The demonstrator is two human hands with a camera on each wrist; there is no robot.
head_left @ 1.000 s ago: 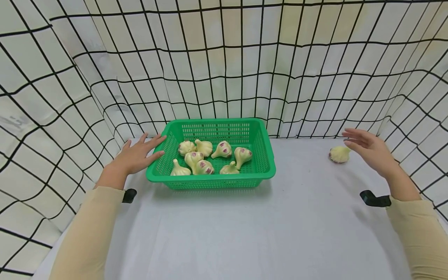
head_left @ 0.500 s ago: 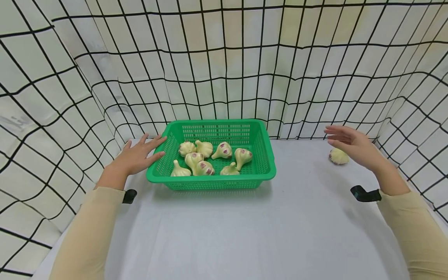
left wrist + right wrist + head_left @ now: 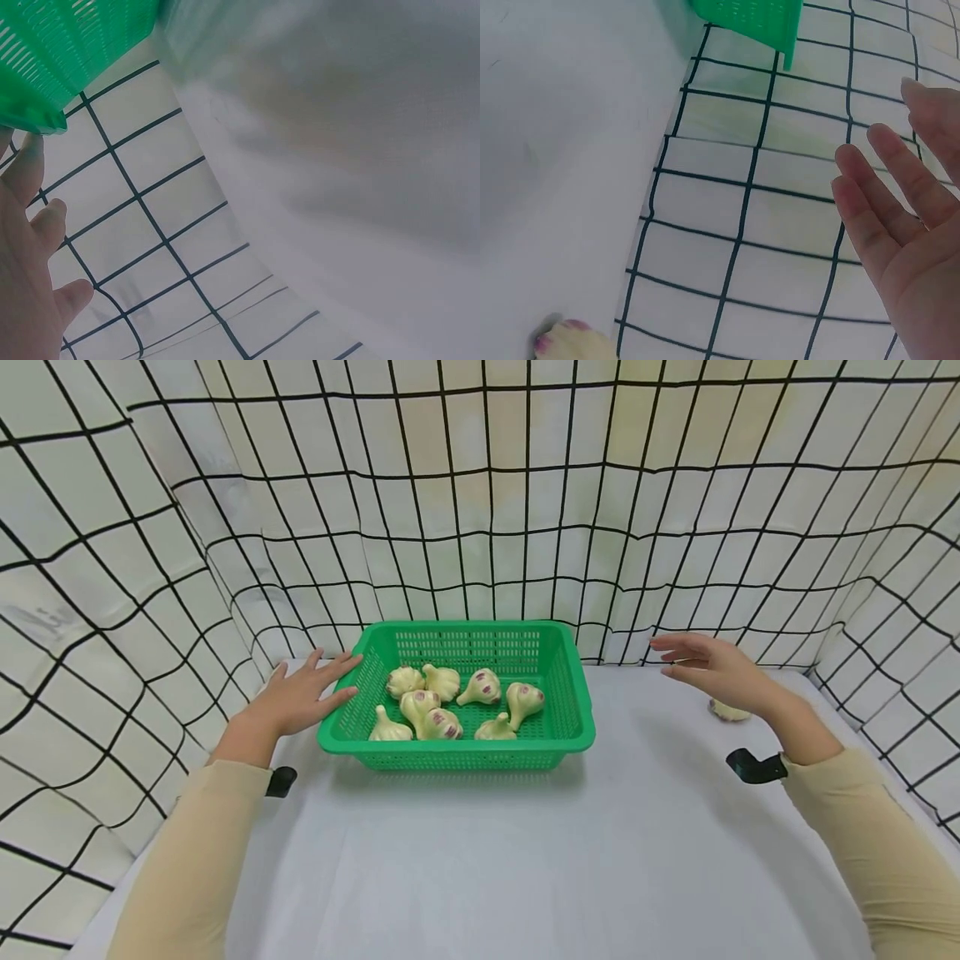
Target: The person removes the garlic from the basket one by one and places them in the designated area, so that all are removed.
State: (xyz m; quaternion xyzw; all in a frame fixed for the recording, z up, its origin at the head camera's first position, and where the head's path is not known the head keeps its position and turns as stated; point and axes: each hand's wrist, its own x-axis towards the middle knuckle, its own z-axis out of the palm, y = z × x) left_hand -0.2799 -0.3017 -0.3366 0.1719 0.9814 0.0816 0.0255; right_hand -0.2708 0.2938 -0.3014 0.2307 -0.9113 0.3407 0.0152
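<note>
A green perforated plastic basket (image 3: 457,756) stands on the white table with several garlic bulbs (image 3: 483,687) lying in it, cream with purple patches. My left hand (image 3: 296,702) rests with spread fingers on the basket's left rim; in the left wrist view, fingertips touch that rim. To the right of the basket, my right hand (image 3: 712,670) hovers above the table with relaxed fingers and nothing in them. Below and behind it lies a lone garlic bulb (image 3: 727,712), partly hidden by the hand; the right wrist view shows that garlic bulb (image 3: 574,341) at the lower edge.
White walls covered with black netting (image 3: 495,502) enclose the table at the back and both sides. The white tabletop (image 3: 480,860) stretches in front of the basket. A black wrist strap piece (image 3: 756,767) sticks out by the right sleeve.
My right hand has moved left, away from beside the lone garlic bulb and toward the basket. My left hand stays at the basket's rim. The head view has shifted slightly.
</note>
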